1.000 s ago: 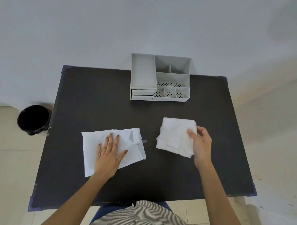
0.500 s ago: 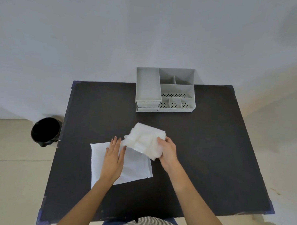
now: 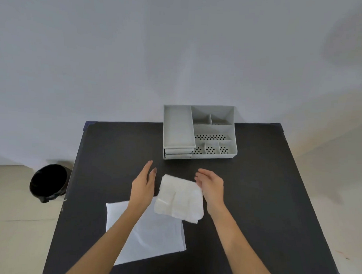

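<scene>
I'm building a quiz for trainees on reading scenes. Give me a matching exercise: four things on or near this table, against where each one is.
Things:
1 folded towel
2 flat cloth
3 grey organizer
4 black bin

Places:
A on the floor, left of the table
B between the left hand and right hand
C at the table's far edge
D spread flat, near side

Pairs: 1-B; 2-D; 3-C; 4-A

At the far edge of your matte black rectangular table (image 3: 118, 147) stands a light grey plastic desk organiser (image 3: 177, 126), with perforated compartments on its right and shallow drawers at its left front. To your left, a round black waste bin (image 3: 48, 183) sits on the beige tiled floor (image 3: 12, 233).
</scene>
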